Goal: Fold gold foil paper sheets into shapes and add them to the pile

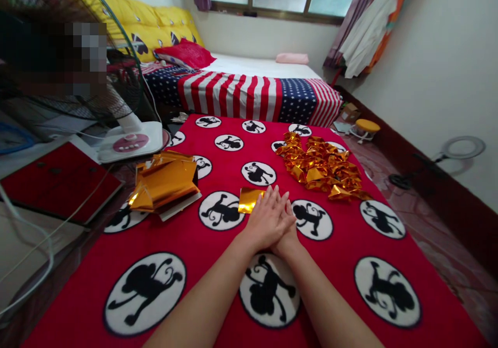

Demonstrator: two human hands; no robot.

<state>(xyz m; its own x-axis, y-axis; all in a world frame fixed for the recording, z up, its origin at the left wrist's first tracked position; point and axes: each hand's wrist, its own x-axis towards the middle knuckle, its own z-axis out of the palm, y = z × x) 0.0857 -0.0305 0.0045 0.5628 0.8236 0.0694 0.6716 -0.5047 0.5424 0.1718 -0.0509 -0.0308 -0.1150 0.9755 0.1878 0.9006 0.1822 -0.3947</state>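
My left hand [269, 220] lies flat over my right hand [287, 230], its fingers stretched forward and slightly apart. The right hand is mostly covered; its visible fingers are extended beneath the left. Under and beside the left fingertips is a small shiny gold sheet [249, 200], partly hidden, flat on the red cloth [218, 239] with monkey prints. To the left sits a stack of gold sheets [167, 182]. A heap of folded gold foil pieces [319, 169] lies on the right, beyond the hands.
An electric fan [130, 140] stands at the left beside a dark red panel [58, 179]. Behind the cloth is a bed [249, 96] with a striped and starred cover. A yellow stool [367, 126] and a ring light [464, 148] are at the right.
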